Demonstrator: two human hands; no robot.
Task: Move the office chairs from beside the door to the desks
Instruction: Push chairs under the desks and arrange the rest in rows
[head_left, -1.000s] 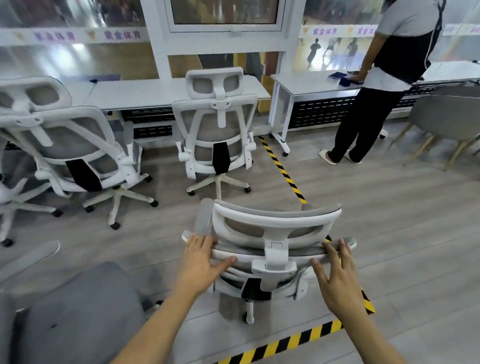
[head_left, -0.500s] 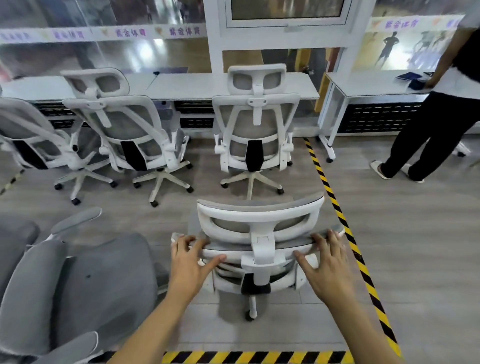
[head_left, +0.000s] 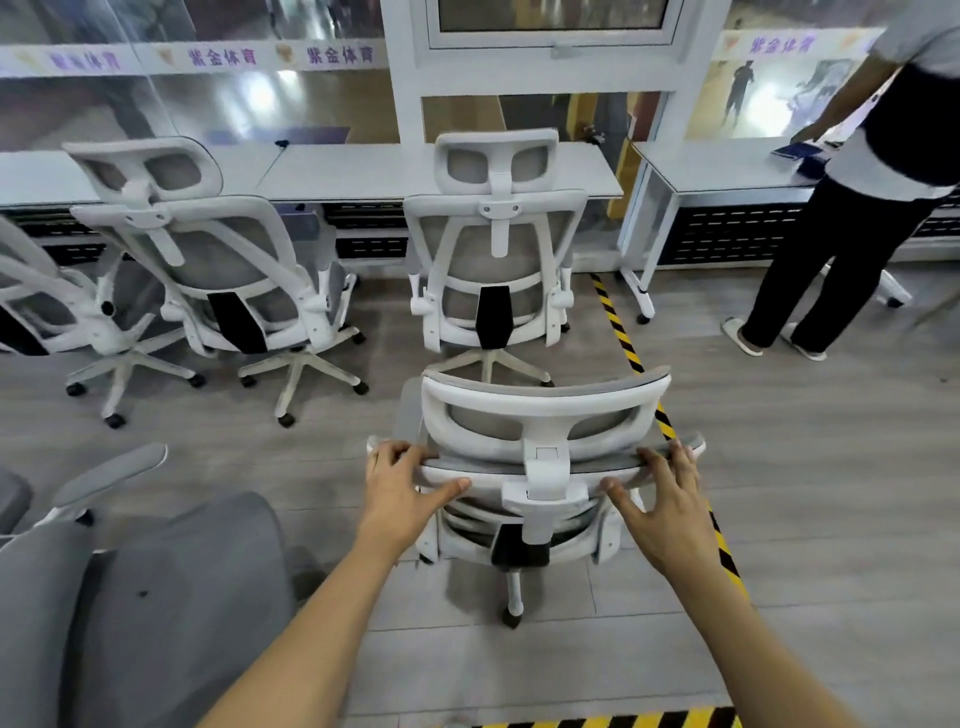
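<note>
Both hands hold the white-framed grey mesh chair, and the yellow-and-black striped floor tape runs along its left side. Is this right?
No: the head view shows the striped floor tape along the right side of the grey mesh chair. The left hand and right hand do hold it.

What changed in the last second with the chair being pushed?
The chair rolled left, off the striped tape, and now lines up behind a parked chair at the desk. The left hand and right hand kept gripping its backrest top. The parked chairs and the person at the right stayed put.
</note>
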